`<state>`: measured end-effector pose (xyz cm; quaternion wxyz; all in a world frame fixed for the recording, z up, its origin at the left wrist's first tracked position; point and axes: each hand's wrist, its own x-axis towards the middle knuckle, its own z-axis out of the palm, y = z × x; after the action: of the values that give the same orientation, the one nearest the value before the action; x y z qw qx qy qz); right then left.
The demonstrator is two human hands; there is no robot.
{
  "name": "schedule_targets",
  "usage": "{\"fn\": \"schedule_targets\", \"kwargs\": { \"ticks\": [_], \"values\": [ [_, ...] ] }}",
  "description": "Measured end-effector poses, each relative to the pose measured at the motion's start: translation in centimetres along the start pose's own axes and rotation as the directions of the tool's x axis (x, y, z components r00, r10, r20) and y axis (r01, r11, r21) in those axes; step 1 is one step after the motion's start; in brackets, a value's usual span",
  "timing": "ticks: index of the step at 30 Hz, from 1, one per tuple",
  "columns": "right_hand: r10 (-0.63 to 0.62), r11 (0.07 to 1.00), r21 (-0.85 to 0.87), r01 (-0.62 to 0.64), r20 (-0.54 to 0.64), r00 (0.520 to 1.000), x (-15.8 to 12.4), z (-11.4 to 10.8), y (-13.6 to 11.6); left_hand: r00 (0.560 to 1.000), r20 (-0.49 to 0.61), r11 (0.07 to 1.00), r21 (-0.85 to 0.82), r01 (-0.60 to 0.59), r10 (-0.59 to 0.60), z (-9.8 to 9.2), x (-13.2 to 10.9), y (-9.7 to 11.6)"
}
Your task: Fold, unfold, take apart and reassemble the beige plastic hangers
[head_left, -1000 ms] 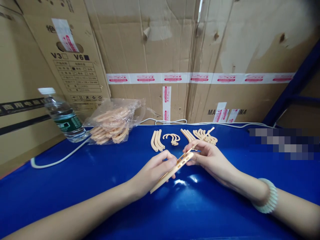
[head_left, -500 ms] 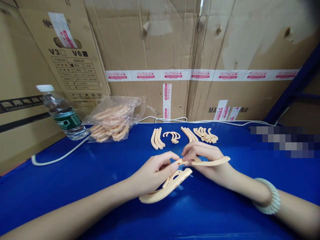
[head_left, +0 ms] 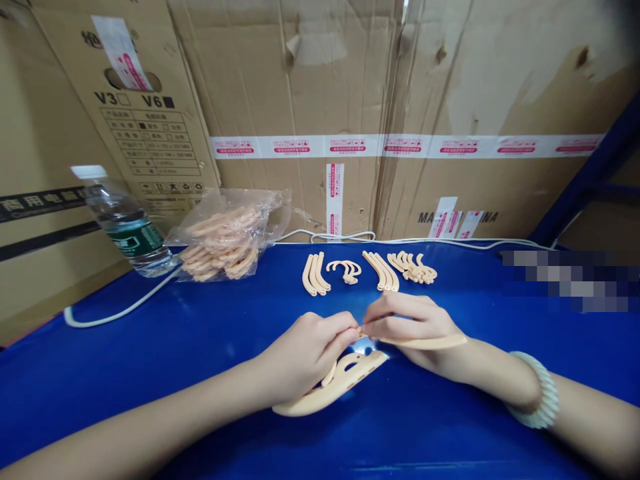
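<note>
My left hand (head_left: 315,350) is closed, thumb and fingers pinching the end of a small beige plastic piece that looks like part of a folding clothes hanger. My right hand (head_left: 413,327) is closed on the other side of that joint, fingertips touching the left ones; a beige hanger arm (head_left: 430,343) runs out under its fingers to the right. Below my left hand is a wider curved hanger arm (head_left: 333,393) with slots along its edge and an opening. Whether it is joined to the held pieces is hidden by the fingers.
Beyond my hands lie loose curved arms (head_left: 316,275), hooks (head_left: 347,270), more arms (head_left: 381,270) and a pile of hooks (head_left: 415,268). A clear bag of beige parts (head_left: 223,243) and a water bottle (head_left: 133,230) stand at left. A white cable (head_left: 125,310) and cardboard boxes (head_left: 300,87) border the blue table.
My hands have turned and closed tighter around the joint, hiding more of it. The right hanger arm and the slotted arm sit slightly lower in the picture.
</note>
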<state>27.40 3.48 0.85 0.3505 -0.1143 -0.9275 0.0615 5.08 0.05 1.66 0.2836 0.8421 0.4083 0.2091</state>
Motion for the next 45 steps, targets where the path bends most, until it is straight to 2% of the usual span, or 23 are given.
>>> {"fn": "schedule_targets", "kwargs": {
  "ticks": [5,13,18,20,22,24,27,30,32,33,35,36,39,42,45],
  "values": [
    [-0.129,0.983,-0.133,0.126,-0.018,0.991,0.0,0.0,-0.1,1.000,0.005,0.999,0.042,-0.017,0.017,0.0,-0.1,0.1],
    [-0.315,0.896,-0.350,0.274,-0.064,0.947,1.1,-0.2,-0.8,0.998,0.003,0.996,0.068,-0.057,0.057,0.1,-0.2,0.4],
    [-0.416,0.832,-0.406,0.377,-0.010,0.909,1.2,-0.9,-1.1,0.999,0.049,0.999,-0.051,0.002,0.001,0.2,-0.2,0.7],
    [-0.332,0.892,-0.343,0.295,-0.052,0.942,1.0,-1.1,-1.0,0.999,0.047,0.992,-0.128,0.021,-0.015,0.2,-0.2,0.6],
    [-0.187,0.963,-0.217,0.160,-0.111,0.976,0.7,-1.0,-0.8,0.998,0.043,0.972,-0.229,0.055,-0.047,0.3,0.0,0.5],
    [-0.074,0.992,-0.110,0.061,-0.120,0.990,0.5,-0.9,-0.5,0.991,0.076,0.905,-0.404,0.133,-0.112,0.4,0.3,0.1],
    [0.023,0.998,-0.051,-0.030,-0.124,0.992,0.6,-0.7,0.0,0.968,0.154,0.679,-0.691,0.249,-0.199,0.6,0.8,-0.6],
    [0.108,0.992,-0.042,-0.118,-0.189,0.976,0.9,-1.6,1.3,0.954,0.159,0.492,-0.828,0.269,-0.255,0.5,1.4,-1.1],
    [0.279,0.956,-0.030,-0.291,-0.211,0.937,0.7,-3.1,3.0,0.936,0.142,0.408,-0.872,0.272,-0.322,0.2,1.7,-1.2],
    [0.404,0.907,-0.033,-0.419,-0.203,0.892,0.5,-4.0,4.0,0.923,0.130,0.375,-0.886,0.273,-0.363,0.0,1.8,-1.2],
    [0.632,0.745,-0.121,-0.657,-0.191,0.751,-0.1,-6.1,6.1,0.890,0.121,0.312,-0.909,0.277,-0.440,-0.2,2.0,-1.1],
    [0.716,0.652,-0.182,-0.736,-0.172,0.677,-0.5,-7.0,7.1,0.872,0.124,0.277,-0.919,0.281,-0.473,-0.3,2.1,-1.1],
    [0.804,0.555,-0.241,-0.796,-0.090,0.588,-1.7,-8.9,9.3,0.836,0.162,0.146,-0.950,0.276,-0.525,-0.8,2.3,-0.8],
    [0.846,0.502,-0.270,-0.822,-0.044,0.531,-2.5,-9.1,10.5,0.842,0.168,0.038,-0.975,0.218,-0.512,-1.3,2.2,-0.4],
    [0.872,0.454,-0.307,-0.836,-0.039,0.488,-2.9,-8.5,11.0,0.837,0.136,0.035,-0.983,0.182,-0.530,-1.5,2.0,0.1]
  ]
}}
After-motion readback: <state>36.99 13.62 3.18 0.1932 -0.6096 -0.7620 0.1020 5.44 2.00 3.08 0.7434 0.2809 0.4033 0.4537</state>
